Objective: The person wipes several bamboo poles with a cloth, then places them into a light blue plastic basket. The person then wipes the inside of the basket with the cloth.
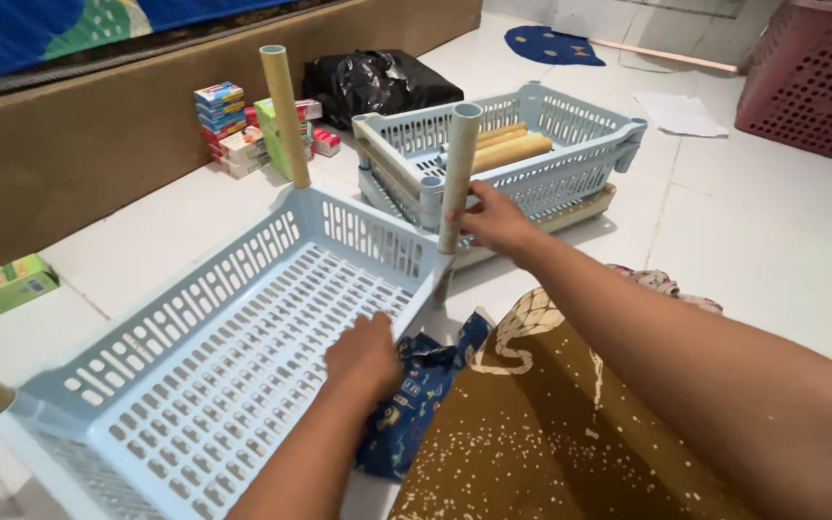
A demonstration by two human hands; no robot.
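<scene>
Right hand point(496, 221) grips a beige tube point(458, 173) standing upright at corner of pale blue slotted tray point(195, 376). Left hand point(363, 358), fingers curled, presses tray's near rim, below-left of that grip. Stacked trays point(570, 154) just behind.

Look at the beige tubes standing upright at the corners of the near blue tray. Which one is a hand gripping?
The tube at the tray's far right corner: the right hand is wrapped around it. The far left corner tube stands untouched, with no hand near it.
</scene>
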